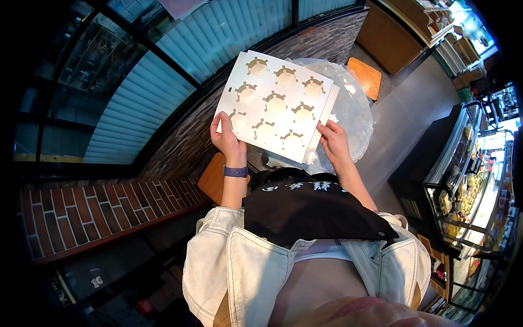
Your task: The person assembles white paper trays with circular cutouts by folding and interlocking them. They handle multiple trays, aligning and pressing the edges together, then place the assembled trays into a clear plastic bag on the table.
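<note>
I hold a white cardboard cupcake insert [261,111] up in front of me. Rows of round cut-outs with notched edges run across it, and light brown shows through parts of them. A second white layer [325,117] sticks out along its right side; whether it is a fold or a separate sheet I cannot tell. My left hand [227,140] grips the lower left edge, thumb on the front and the other fingers mostly hidden behind. My right hand [334,140] pinches the right edge near its lower end.
Behind the cardboard stands a round table [357,117] with a clear plastic cover. A wooden stool seat [365,78] is beyond it, and another wooden seat [212,177] lies near my left arm. Brick ledge [109,210] and windows are left; a lit glass display case [463,163] is right.
</note>
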`<state>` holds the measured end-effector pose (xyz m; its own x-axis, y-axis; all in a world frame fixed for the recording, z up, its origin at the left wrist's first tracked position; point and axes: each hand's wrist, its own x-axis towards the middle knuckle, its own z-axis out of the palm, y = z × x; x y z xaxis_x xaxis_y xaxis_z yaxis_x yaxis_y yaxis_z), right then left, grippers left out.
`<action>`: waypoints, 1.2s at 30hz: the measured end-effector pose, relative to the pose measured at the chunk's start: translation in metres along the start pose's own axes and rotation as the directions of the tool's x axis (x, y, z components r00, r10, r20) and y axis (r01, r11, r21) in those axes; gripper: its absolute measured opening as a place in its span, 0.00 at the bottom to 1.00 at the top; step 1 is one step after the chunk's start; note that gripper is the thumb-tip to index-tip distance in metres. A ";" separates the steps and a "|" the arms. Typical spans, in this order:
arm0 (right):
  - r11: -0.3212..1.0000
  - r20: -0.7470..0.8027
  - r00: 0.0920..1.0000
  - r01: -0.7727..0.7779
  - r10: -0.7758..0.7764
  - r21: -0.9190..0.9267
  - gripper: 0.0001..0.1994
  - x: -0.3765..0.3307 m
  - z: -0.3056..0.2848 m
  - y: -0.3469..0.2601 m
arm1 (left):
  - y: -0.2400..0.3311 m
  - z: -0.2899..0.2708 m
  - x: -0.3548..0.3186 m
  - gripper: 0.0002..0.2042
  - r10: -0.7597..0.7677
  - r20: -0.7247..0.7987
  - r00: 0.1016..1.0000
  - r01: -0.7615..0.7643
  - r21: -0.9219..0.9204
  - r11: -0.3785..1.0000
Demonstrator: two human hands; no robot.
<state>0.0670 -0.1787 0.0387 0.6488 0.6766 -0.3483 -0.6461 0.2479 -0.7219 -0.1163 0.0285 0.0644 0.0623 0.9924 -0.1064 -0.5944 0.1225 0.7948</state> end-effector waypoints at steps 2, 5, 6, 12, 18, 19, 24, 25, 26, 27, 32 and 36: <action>0.997 -0.022 1.000 0.019 -0.021 -0.071 0.14 0.003 -0.005 0.003 | 0.000 0.002 -0.001 0.12 0.002 -0.004 1.000 -0.002 -0.003 1.000; 0.963 -0.068 0.996 0.036 -0.056 -0.266 0.15 0.004 -0.009 0.003 | 0.000 0.004 -0.004 0.12 0.011 -0.021 1.000 -0.011 -0.002 1.000; 0.929 -0.090 0.992 0.044 -0.083 -0.369 0.16 0.005 -0.012 0.004 | -0.001 0.004 -0.004 0.12 0.022 -0.030 0.999 -0.022 0.004 1.000; 0.863 -0.100 0.990 0.039 -0.103 -0.505 0.25 0.008 -0.021 0.007 | -0.001 0.011 -0.008 0.10 0.045 -0.058 0.997 -0.044 0.026 0.999; 0.847 0.044 0.999 0.039 -0.019 -0.531 0.46 -0.011 0.013 0.011 | -0.012 0.010 -0.010 0.11 0.073 0.056 0.996 -0.076 0.068 0.995; 0.845 0.050 0.996 0.088 -0.073 -0.528 0.45 -0.007 0.009 0.020 | -0.013 0.009 -0.009 0.12 0.081 0.099 0.992 -0.088 0.076 0.993; 0.762 0.031 0.967 0.218 -0.252 -0.610 0.42 0.000 0.008 0.029 | -0.006 -0.002 0.000 0.14 0.056 0.245 0.968 -0.116 0.236 0.965; 0.718 0.028 0.949 0.257 -0.315 -0.646 0.39 0.003 0.004 0.032 | -0.003 -0.003 0.000 0.16 0.063 0.266 0.962 -0.141 0.283 0.949; 0.680 0.031 0.937 0.275 -0.348 -0.680 0.38 0.003 0.002 0.032 | 0.001 -0.004 -0.001 0.16 0.053 0.299 0.953 -0.155 0.331 0.931; 0.639 0.035 0.924 0.290 -0.381 -0.713 0.37 0.004 -0.001 0.030 | 0.005 -0.005 -0.003 0.16 0.040 0.331 0.943 -0.171 0.378 0.910; 0.487 0.062 0.863 0.341 -0.501 -0.804 0.32 0.004 -0.002 0.018 | 0.006 -0.018 0.002 0.20 0.048 0.475 0.879 -0.333 0.539 0.774; 0.367 0.096 0.830 0.343 -0.550 -0.865 0.33 0.002 -0.001 0.011 | -0.003 -0.017 -0.005 0.17 0.093 0.414 0.906 -0.336 0.566 0.753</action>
<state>0.0617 -0.1747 0.0295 0.8551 0.4915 0.1649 0.3329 -0.2767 -0.9015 -0.1284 0.0233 0.0520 0.3330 0.9157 0.2249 -0.0146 -0.2335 0.9722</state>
